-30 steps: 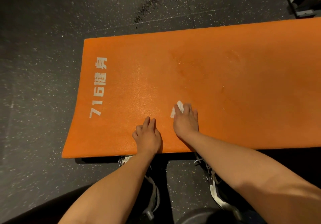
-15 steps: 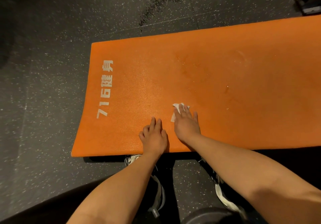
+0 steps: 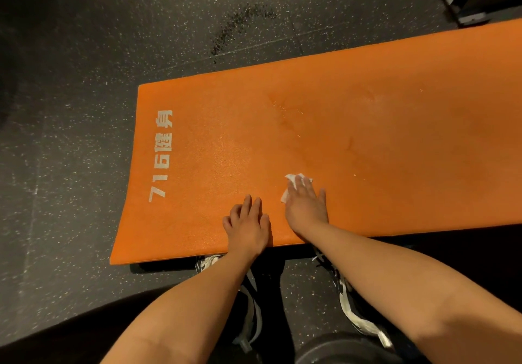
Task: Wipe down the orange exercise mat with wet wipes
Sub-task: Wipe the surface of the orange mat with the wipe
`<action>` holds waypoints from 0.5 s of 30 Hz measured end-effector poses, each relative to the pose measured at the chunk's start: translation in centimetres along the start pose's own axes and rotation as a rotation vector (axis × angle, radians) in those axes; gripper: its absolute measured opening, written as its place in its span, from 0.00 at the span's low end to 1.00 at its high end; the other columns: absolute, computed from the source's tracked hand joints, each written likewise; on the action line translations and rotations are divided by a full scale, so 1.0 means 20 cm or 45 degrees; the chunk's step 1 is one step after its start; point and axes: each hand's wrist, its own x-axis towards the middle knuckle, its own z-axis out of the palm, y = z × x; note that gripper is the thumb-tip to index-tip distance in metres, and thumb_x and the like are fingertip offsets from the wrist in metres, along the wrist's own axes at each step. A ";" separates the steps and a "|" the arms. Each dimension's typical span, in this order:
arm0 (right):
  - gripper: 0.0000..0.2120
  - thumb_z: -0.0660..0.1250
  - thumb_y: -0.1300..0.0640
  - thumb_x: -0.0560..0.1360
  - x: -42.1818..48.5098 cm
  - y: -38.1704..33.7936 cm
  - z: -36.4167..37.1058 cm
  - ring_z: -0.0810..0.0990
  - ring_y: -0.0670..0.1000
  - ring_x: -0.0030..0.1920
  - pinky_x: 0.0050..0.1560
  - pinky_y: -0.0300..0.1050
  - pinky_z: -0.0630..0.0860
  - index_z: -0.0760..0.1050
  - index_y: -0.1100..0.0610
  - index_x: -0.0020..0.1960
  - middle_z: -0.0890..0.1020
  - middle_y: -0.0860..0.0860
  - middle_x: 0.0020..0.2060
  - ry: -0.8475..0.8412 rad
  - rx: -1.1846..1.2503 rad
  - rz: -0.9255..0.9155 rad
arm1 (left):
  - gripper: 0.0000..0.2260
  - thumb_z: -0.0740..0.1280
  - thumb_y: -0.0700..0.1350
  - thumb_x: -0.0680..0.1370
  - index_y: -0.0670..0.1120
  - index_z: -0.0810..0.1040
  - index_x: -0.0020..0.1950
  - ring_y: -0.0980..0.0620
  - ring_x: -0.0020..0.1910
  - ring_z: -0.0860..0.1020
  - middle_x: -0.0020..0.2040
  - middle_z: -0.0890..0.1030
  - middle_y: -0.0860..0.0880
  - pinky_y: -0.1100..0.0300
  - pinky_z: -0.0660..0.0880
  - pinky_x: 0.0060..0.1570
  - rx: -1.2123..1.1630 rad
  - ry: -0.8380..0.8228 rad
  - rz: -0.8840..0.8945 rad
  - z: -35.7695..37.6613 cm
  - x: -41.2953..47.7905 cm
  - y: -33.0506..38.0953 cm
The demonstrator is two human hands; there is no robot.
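Orange exercise mat [image 3: 367, 137] lies flat on the floor [image 3: 84, 109]; the right hand [image 3: 306, 208], fingers straight, has pushed the wet wipe [image 3: 295, 180] seemingly only slightly along the near edge while the left hand [image 3: 248, 229] stays pressed flat beside it, so wiping has barely advanced.

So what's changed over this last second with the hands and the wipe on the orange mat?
Very little. The right hand has nudged the white wipe slightly farther across the orange mat, fingers a bit more spread. Nothing was picked up or let go. The left hand stays flat on the mat's near edge, and the mat has not shifted on the floor.
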 end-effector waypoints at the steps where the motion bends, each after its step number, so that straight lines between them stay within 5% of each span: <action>1: 0.29 0.50 0.54 0.85 -0.02 -0.04 0.01 0.38 0.52 0.81 0.79 0.63 0.39 0.44 0.51 0.83 0.42 0.50 0.82 -0.030 -0.008 -0.081 | 0.25 0.50 0.59 0.84 0.55 0.56 0.81 0.46 0.78 0.50 0.83 0.52 0.51 0.42 0.48 0.74 -0.012 -0.007 -0.009 0.00 0.00 0.01; 5: 0.26 0.48 0.51 0.86 -0.05 -0.06 0.02 0.39 0.50 0.81 0.78 0.62 0.37 0.47 0.49 0.83 0.43 0.49 0.82 -0.087 -0.113 -0.379 | 0.26 0.50 0.60 0.84 0.56 0.56 0.81 0.45 0.79 0.50 0.83 0.51 0.51 0.41 0.47 0.73 -0.021 -0.042 -0.044 -0.01 0.01 0.04; 11: 0.27 0.48 0.52 0.85 0.03 0.09 -0.02 0.40 0.55 0.81 0.79 0.63 0.40 0.48 0.51 0.83 0.44 0.54 0.82 0.079 -0.020 0.014 | 0.26 0.52 0.60 0.83 0.57 0.57 0.81 0.43 0.78 0.51 0.82 0.52 0.52 0.41 0.48 0.73 -0.027 -0.026 -0.067 -0.03 0.01 0.05; 15: 0.27 0.49 0.51 0.85 0.03 -0.02 -0.02 0.42 0.54 0.82 0.79 0.61 0.40 0.50 0.52 0.83 0.48 0.53 0.82 -0.008 -0.001 -0.162 | 0.24 0.52 0.60 0.83 0.58 0.59 0.80 0.43 0.76 0.54 0.82 0.54 0.53 0.41 0.50 0.72 -0.047 0.009 -0.086 -0.03 0.03 0.07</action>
